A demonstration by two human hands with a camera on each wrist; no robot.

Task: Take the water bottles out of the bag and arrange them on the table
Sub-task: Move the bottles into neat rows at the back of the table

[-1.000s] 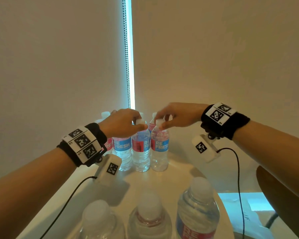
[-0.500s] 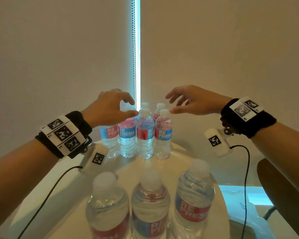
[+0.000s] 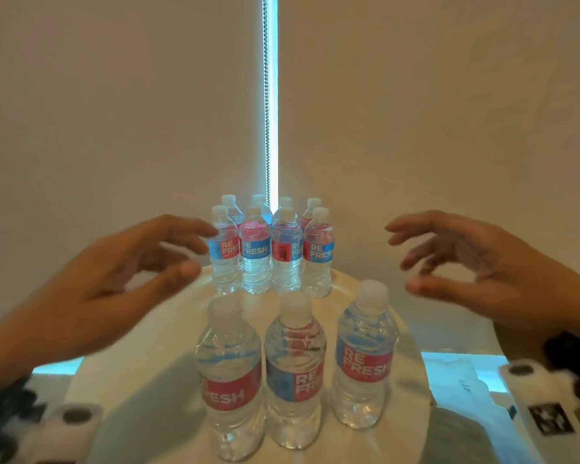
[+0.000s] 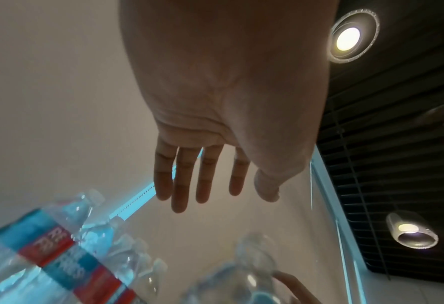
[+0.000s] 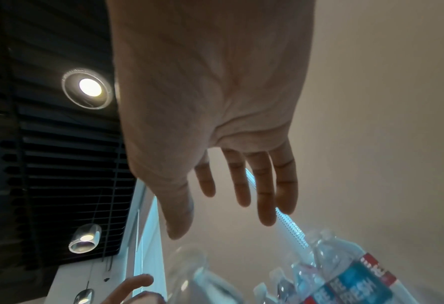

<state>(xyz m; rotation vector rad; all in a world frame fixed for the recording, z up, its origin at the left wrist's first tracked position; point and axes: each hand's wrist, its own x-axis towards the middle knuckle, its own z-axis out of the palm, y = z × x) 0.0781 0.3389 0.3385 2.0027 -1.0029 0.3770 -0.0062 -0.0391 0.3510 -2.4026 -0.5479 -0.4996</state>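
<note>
Clear plastic water bottles stand upright on the round white table (image 3: 141, 373) in two groups. The far cluster (image 3: 271, 252) is packed in two rows, shoulders touching; the near row of three (image 3: 295, 370) stands in front of it, the bottles just beside one another. The left hand (image 3: 114, 283) and right hand (image 3: 476, 272) hover on either side of the gap between the groups, palms facing inward, fingers loosely spread and grasping nothing; both wrist views confirm extended, empty fingers (image 4: 205, 179) (image 5: 264, 185). Each bottle's long axis is vertical, so a grip would likely come from the side or at the cap. The near left bottle (image 3: 230, 373) lies below and to the right of the left hand; the near right bottle (image 3: 365, 360) lies below and to the left of the right hand. The middle bottle is about equally near both. A white bag (image 3: 462, 383) seems to lie lower right, off the table; its contents cannot be seen.
</note>
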